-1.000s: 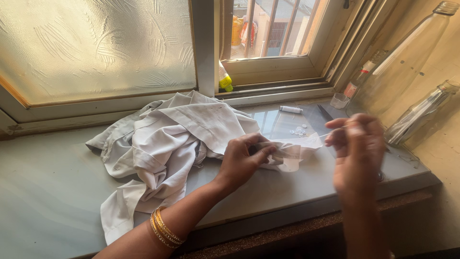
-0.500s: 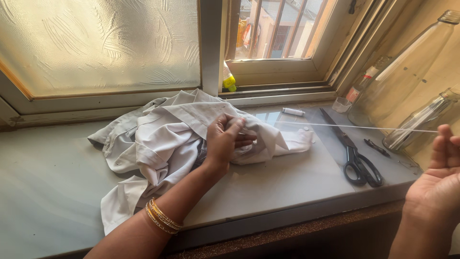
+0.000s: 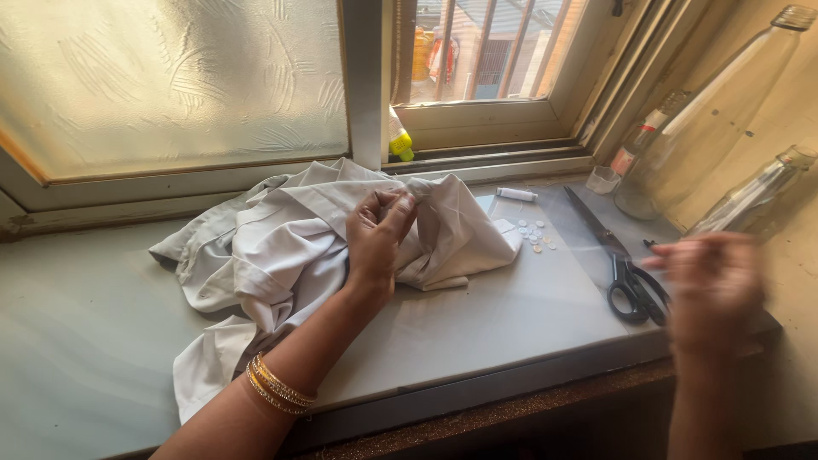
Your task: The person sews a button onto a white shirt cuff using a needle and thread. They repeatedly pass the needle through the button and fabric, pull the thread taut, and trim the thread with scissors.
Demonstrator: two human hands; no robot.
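Observation:
A crumpled white shirt (image 3: 281,247) lies on the grey window sill (image 3: 511,315). My left hand (image 3: 379,234) pinches a fold of the shirt and lifts it a little off the sill; gold bangles ring that wrist. My right hand (image 3: 711,285) is blurred in motion at the right, above the sill's front edge, close to the black scissors (image 3: 626,277). Its fingers look closed together, but what they pinch is too blurred to tell. Several small white buttons (image 3: 532,234) lie loose beside the shirt.
A white thread spool (image 3: 517,194) lies by the window frame. Two empty glass bottles (image 3: 716,119) lean at the right wall, with a small bottle (image 3: 635,145) and a little clear cup (image 3: 603,179) near them. A yellow-capped bottle (image 3: 399,140) stands in the window track.
My right hand, which held a taut thread far out to the right, has swung back in toward the scissors. My left hand shifted slightly left with the shirt fold, uncovering the buttons.

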